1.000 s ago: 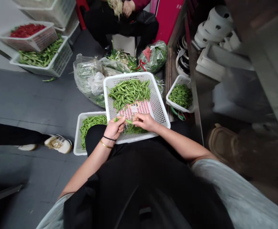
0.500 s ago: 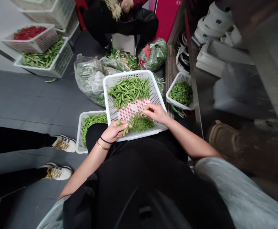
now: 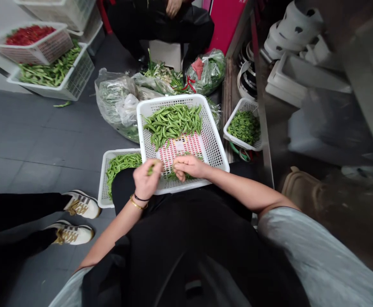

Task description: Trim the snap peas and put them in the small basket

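Note:
A white plastic basket [image 3: 216,145] rests on my lap. Green pea pods [image 3: 175,121] are heaped in its far half, and thin green trimmings [image 3: 172,175] lie at its near side, partly hidden under my right hand. My left hand [image 3: 146,179], slightly blurred, is closed around a green pod [image 3: 151,169] above the basket's near left corner. Just right of it, my right hand [image 3: 189,166] hovers over the trimmings with thumb and fingers pinched together. Whatever lies between those fingertips is too small to name.
On the floor at left stands another basket of pods [image 3: 122,164]; at right is a basket of leafy greens [image 3: 245,125]. Bagged vegetables [image 3: 119,100] lie beyond my basket. A seated person's hand [image 3: 173,7] shows at the top, and someone's shoes [image 3: 82,204] stand at left.
My right hand has moved left from over the trimmings, close to my left hand. My left hand has lifted and turned, its fingers now more closed. The seated person's root-ended bunch has left view.

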Demonstrator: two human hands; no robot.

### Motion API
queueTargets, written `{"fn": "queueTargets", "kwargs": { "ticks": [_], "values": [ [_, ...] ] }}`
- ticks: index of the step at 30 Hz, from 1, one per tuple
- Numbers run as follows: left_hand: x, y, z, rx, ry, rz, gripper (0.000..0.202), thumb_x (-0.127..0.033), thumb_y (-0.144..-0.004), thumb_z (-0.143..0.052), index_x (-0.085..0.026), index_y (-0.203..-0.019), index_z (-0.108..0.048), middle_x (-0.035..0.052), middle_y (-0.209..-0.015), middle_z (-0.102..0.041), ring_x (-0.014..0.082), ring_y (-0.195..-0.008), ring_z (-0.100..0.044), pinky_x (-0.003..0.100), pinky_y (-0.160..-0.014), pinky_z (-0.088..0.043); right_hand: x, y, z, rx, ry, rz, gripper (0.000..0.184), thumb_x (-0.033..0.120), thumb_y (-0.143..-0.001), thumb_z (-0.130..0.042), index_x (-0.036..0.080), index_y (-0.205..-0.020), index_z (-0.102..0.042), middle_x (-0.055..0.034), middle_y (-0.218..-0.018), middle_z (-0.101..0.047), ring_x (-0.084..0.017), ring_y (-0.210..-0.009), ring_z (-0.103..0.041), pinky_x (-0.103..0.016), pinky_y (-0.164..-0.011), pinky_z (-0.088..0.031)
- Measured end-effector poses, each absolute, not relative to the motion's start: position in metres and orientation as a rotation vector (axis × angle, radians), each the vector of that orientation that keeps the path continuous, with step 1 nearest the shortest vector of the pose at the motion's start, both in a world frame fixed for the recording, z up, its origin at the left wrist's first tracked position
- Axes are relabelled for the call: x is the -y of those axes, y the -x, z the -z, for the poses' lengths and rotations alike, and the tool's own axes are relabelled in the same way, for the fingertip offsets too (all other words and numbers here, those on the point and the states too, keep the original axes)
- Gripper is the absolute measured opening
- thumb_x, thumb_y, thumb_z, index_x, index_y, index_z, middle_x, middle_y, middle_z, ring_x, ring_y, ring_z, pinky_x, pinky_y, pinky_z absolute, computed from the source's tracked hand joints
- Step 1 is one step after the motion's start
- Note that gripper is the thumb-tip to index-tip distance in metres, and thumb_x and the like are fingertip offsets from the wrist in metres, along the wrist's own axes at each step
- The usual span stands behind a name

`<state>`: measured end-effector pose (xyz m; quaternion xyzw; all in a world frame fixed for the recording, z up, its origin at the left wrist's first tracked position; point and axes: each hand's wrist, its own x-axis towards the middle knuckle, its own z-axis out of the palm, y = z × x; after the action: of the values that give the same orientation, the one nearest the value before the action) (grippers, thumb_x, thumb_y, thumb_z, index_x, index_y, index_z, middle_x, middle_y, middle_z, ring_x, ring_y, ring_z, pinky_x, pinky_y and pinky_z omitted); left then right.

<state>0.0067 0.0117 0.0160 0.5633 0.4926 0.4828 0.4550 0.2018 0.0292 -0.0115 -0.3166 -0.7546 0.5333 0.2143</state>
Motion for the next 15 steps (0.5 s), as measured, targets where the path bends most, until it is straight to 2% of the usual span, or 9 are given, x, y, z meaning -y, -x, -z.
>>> {"fn": "queueTargets", "kwargs": {
  "ticks": [3, 4, 6, 9, 12, 15],
  "values": [
    [-0.030, 0.008, -0.010, -1.269, -0.890, -1.513, 0.021, -0.039, -0.080, -0.059, -0.019, -0.074, -0.059, 0.0000, -0.061, -0.059, 0.0097, -0.046, -0.050, 0.021, -0.045, -0.039, -0.043, -0.208, 0.027, 2.355, 0.987, -1.339, 0.023, 0.032, -0.089, -0.048, 0.016, -0.076, -0.058, -0.0009, -0.069, -0.063, -0.012, -0.067, -0.059, -0.024, -0.067, -0.044],
    [-0.037, 0.013, -0.007, -1.229, -0.776, -1.490, 0.022, -0.039, -0.079, -0.060, -0.018, -0.074, -0.057, 0.0004, -0.060, -0.059, 0.0106, -0.047, -0.052, 0.022, -0.044, -0.040, -0.053, -0.211, 0.033, 2.458, 1.089, -1.271, 0.020, 0.035, -0.084, -0.056, 0.016, -0.077, -0.061, -0.0027, -0.075, -0.065, -0.014, -0.072, -0.060, -0.025, -0.069, -0.044],
    [-0.047, 0.020, 0.001, -1.132, -0.633, -1.298, 0.018, -0.032, -0.073, -0.066, -0.016, -0.076, -0.058, 0.0023, -0.062, -0.062, 0.0127, -0.051, -0.057, 0.022, -0.043, -0.043, -0.081, -0.216, 0.044, 2.522, 1.463, -1.091, 0.030, 0.043, -0.076, -0.065, 0.016, -0.089, -0.065, -0.0082, -0.089, -0.068, -0.019, -0.080, -0.062, -0.028, -0.070, -0.045],
    [-0.048, 0.015, 0.011, -0.987, -0.529, -1.011, 0.022, -0.020, -0.064, -0.070, -0.014, -0.082, -0.060, 0.0020, -0.063, -0.063, 0.0120, -0.048, -0.055, 0.022, -0.040, -0.042, -0.130, -0.213, 0.060, 2.350, 2.022, -0.722, 0.049, 0.052, -0.080, -0.056, 0.010, -0.103, -0.064, -0.0187, -0.104, -0.066, -0.027, -0.093, -0.063, -0.034, -0.076, -0.047],
    [-0.040, 0.003, 0.018, -0.891, -0.480, -0.869, 0.018, -0.021, -0.065, -0.071, -0.013, -0.073, -0.057, -0.0014, -0.054, -0.055, 0.0076, -0.039, -0.045, 0.019, -0.034, -0.034, -0.162, -0.201, 0.074, 2.334, 2.150, -0.624, 0.040, 0.039, -0.086, -0.051, 0.004, -0.098, -0.067, -0.0238, -0.105, -0.065, -0.031, -0.099, -0.062, -0.037, -0.081, -0.047],
    [-0.035, 0.001, 0.023, -0.908, -0.452, -0.839, 0.020, -0.024, -0.066, -0.073, -0.012, -0.071, -0.058, -0.0041, -0.049, -0.048, 0.0055, -0.037, -0.040, 0.017, -0.033, -0.029, -0.161, -0.197, 0.077, 2.321, 2.123, -0.661, 0.031, 0.027, -0.087, -0.049, 0.005, -0.090, -0.069, -0.0224, -0.101, -0.067, -0.028, -0.096, -0.064, -0.033, -0.080, -0.048]
  ]
}}
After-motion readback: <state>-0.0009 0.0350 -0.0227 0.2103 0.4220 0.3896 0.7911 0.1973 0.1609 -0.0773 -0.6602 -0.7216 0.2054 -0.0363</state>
